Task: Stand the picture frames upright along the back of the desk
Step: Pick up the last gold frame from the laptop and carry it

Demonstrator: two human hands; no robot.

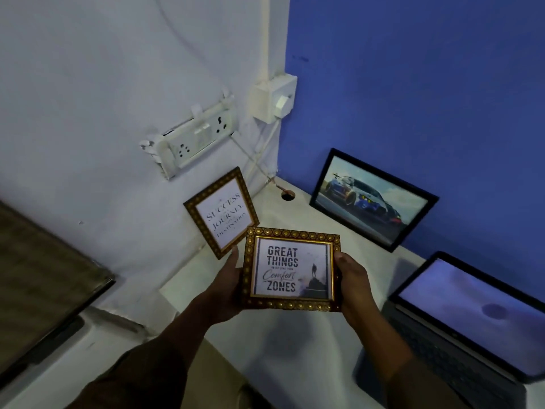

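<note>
Both hands, left hand (228,280) and right hand (352,278), grip the side edges of the gold "Comfort Zones" frame (292,270), held between them above the bench (295,335). Likely light, rigid, with breakable glass; edge holds suit it.

Your left hand (227,286) and right hand (354,280) are bare, no rings or watch showing. Dark brownish sleeves cover both forearms, entering from six o'clock.

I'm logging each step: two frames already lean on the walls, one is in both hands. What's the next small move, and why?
Probably carry the Great Things frame, held by the left hand and right hand, toward the bare desk between the Success frame and car picture, then stand it there.
</note>
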